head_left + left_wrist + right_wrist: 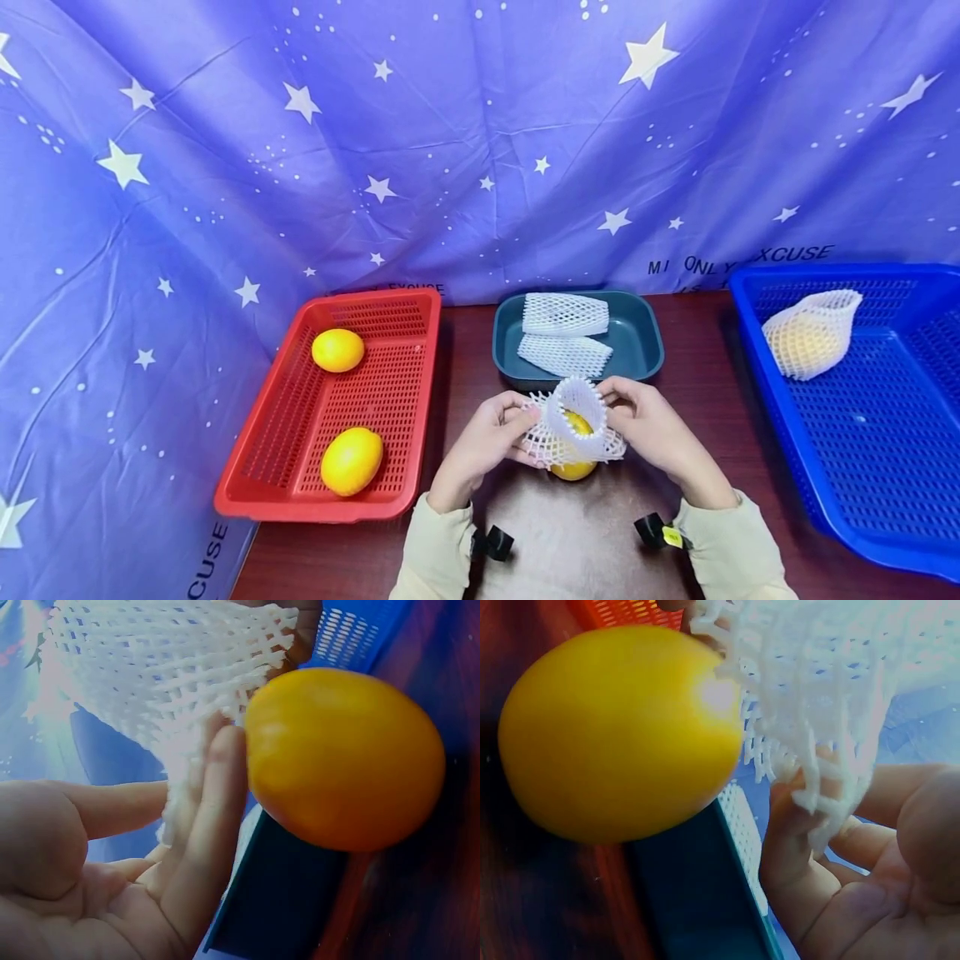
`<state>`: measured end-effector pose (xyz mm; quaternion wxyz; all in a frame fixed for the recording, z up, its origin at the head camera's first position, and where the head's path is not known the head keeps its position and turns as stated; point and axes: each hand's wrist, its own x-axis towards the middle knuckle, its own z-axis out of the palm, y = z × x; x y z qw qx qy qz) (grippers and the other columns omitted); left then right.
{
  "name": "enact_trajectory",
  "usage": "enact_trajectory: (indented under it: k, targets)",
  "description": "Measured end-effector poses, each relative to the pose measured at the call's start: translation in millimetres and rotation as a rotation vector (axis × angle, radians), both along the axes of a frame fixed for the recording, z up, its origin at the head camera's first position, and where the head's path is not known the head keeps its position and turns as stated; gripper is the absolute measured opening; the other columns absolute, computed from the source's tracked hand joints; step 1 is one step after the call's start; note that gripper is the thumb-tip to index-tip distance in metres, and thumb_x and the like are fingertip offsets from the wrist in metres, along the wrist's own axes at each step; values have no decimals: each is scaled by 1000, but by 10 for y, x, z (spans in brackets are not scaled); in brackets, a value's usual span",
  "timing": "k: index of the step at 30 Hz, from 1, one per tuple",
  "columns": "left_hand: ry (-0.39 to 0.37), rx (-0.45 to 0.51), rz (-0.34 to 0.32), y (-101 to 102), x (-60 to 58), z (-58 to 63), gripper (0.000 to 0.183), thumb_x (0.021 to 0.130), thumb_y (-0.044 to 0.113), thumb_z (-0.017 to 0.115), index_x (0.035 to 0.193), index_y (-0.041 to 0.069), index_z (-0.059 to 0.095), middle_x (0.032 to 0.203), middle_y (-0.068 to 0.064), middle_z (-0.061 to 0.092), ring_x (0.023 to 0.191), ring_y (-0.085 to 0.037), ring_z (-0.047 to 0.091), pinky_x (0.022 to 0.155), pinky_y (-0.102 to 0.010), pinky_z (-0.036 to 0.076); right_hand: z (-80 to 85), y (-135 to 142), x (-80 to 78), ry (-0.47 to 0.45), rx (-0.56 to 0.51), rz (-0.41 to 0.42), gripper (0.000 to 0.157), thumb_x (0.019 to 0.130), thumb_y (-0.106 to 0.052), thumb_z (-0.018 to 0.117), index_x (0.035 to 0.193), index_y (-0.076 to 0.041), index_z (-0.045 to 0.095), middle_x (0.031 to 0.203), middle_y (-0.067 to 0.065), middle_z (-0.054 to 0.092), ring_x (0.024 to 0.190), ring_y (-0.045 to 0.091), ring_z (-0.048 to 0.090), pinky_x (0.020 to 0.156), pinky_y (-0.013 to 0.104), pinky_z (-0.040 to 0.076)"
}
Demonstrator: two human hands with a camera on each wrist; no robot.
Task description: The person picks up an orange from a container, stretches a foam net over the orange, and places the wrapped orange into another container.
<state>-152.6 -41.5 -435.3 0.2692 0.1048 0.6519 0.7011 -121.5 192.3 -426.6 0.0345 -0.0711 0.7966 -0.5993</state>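
Note:
Between the two hands a white foam net sleeve (pixel 542 442) stands over a yellow oval fruit (pixel 574 472) on the table. Its lower end is spread wide and its upper opening shows the fruit inside. My left hand (pixel 487 432) pinches the left edge of the sleeve between thumb and fingers. On the opposite edge, my right hand (pixel 655 423) pinches the mesh too. In the left wrist view most of the smooth fruit (pixel 345 761) is bare, with fingertips right beside it. The right wrist view shows the net (pixel 817 697) at one end of the fruit (pixel 619 735).
Behind the hands, a dark green tray (pixel 636 333) holds two more foam nets (pixel 566 314). To the left stands a red basket (pixel 429 375) with two yellow fruits (pixel 352 461). A blue basket (pixel 877 425) at right contains a netted fruit (pixel 808 337). A starry curtain (pixel 450 150) hangs behind.

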Motion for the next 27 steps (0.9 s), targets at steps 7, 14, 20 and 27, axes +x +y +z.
enact_trajectory:
  k: [7,14,20,27]
  targets:
    - [17,-26,-44,8,10,-41,23,100,5,54,116,-8,46,88,-5,61,62,-13,66,63,-38,61,-77,-29,-15,-1,46,8,25,83,13,48,104,7,60,86,7,61,66,6,56,59,22,48]
    - [24,-60,-57,-1,-2,-80,22,99,2,54,116,-9,45,82,-3,56,62,-16,65,63,-40,61,-116,-54,-23,-10,141,-22,13,90,5,58,102,1,62,87,6,65,71,6,57,62,22,48]
    - [49,-101,-37,-11,2,-81,24,98,-1,54,119,-10,46,80,-5,53,60,-18,62,63,-45,61,-126,-50,-26,-23,187,-30,8,92,2,58,99,0,62,84,5,64,70,7,55,61,22,45]
    - [51,-138,-24,-18,-6,-108,28,97,-2,55,121,-12,45,81,-7,54,58,-20,62,61,-42,61,-201,-35,-43,-38,269,-45,11,85,7,54,92,-1,57,77,2,56,66,9,49,58,22,40]
